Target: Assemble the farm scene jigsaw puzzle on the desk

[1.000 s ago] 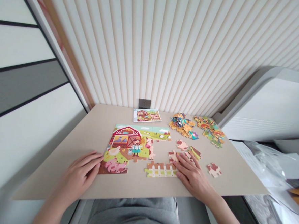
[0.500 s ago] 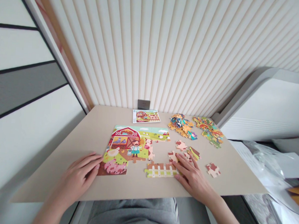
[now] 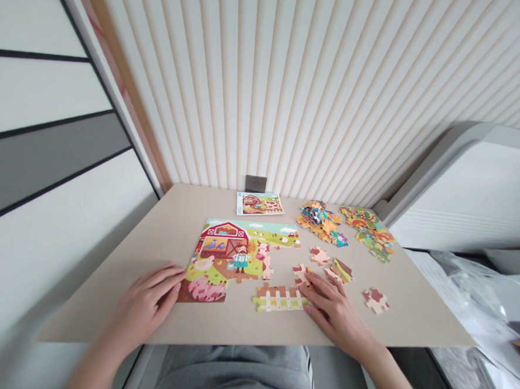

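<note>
A beige tabletop [image 3: 160, 241] holds a farm jigsaw puzzle [image 3: 238, 258], loose pieces [image 3: 317, 221] and a picture card [image 3: 259, 204]

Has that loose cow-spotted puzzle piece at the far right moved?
No. The cream-and-brown cow-patterned puzzle piece keeps its place to the right of the white picket-fence puzzle section; only the camera view shifted.

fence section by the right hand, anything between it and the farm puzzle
Nothing visible stands in the way. The right hand rests at the right end of the fence section, and no other piece lies between that section and the assembled farm puzzle, just up and to its left.
</note>
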`<state>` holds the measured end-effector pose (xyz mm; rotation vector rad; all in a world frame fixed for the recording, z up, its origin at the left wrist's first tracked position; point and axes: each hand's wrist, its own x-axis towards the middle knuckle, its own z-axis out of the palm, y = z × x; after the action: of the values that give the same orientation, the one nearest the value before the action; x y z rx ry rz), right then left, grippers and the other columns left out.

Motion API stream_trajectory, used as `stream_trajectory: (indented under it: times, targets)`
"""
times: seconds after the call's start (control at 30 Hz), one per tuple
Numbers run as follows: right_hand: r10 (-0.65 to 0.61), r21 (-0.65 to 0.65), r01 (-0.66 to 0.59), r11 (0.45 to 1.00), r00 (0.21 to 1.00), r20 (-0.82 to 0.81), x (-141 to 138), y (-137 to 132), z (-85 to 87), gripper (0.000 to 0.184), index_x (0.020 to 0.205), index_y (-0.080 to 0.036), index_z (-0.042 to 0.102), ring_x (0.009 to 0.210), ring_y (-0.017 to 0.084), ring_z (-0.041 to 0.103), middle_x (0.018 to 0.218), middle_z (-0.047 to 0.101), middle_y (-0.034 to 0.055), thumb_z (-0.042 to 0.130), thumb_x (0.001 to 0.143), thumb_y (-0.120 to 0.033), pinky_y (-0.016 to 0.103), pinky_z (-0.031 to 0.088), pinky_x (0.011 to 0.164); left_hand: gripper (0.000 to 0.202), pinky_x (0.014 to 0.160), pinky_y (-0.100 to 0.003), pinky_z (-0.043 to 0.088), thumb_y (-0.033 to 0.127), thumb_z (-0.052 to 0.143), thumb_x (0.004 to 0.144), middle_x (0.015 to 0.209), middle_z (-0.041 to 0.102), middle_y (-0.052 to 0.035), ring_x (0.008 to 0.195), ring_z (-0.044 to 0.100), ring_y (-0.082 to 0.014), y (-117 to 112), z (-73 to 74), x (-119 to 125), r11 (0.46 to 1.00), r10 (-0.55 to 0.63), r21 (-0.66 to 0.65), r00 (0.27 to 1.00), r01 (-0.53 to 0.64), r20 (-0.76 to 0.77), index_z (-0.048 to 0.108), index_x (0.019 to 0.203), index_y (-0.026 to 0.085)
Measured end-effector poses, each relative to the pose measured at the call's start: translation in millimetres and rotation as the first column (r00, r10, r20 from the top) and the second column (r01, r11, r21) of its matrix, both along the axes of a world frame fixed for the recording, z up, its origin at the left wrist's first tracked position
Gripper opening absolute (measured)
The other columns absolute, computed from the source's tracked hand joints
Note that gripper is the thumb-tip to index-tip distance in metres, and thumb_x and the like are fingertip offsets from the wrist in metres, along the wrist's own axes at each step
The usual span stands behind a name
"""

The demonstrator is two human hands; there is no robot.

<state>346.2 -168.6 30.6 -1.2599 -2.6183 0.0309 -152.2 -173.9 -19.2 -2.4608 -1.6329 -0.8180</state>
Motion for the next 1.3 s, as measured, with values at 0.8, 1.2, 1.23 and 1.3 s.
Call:
stream_trajectory:
  times: [0.8,1.2,1.23,1.3]
  targets:
    - [-0.497,0.034,0.515,0.856,0.840,-0.218,65.6,22.1,-18.7,0.042,0.141,-0.030,0.063,0.129,0.030,0.061,0.140,0.066,0.0091,0.049,0.102,-0.042,0.050,0.049,0.108,0.035,0.115,-0.043,0.047,0.037,0.055,0.101,0.139,0.065,-0.0058,0.132,0.059,-0.0265,2.7,-16.3,-10.6,1.000,-0.025,-0.012,0.999,0.025,-0.031,0.065,0.132,0.025]
    - [-0.569,-0.073,0.569,0.819,0.790,-0.229,87.5,38.6,-17.7,0.052,0.136,-0.023,0.066,0.116,0.032,0.068,0.123,0.073,0.0120,0.062,0.093,-0.053,0.044,0.050,0.101,0.034,0.115,-0.041,0.048,0.038,0.055,0.100,0.139,0.066,-0.0061,0.131,0.060,-0.0266,3.3,-14.8,-10.2,1.000,-0.029,-0.010,0.999,0.029,-0.022,0.066,0.131,0.026]
    - [-0.575,-0.069,0.576,0.814,0.784,-0.236,84.5,37.2,-14.8,0.053,0.137,-0.023,0.066,0.115,0.031,0.068,0.123,0.072,0.0120,0.061,0.093,-0.054,0.044,0.051,0.100,0.035,0.115,-0.041,0.048,0.038,0.055,0.100,0.139,0.066,-0.0061,0.131,0.060,-0.0266,3.0,-14.3,-9.5,1.000,-0.026,-0.014,0.999,0.025,-0.022,0.066,0.131,0.026]
    - [-0.573,-0.047,0.581,0.812,0.781,-0.247,72.1,32.5,-8.0,0.052,0.138,-0.024,0.064,0.114,0.031,0.068,0.124,0.071,0.0113,0.060,0.095,-0.053,0.043,0.050,0.099,0.035,0.115,-0.042,0.048,0.038,0.055,0.100,0.138,0.066,-0.0059,0.131,0.061,-0.0265,2.7,-13.8,-8.5,1.000,-0.021,-0.015,1.000,0.021,-0.019,0.067,0.131,0.026]
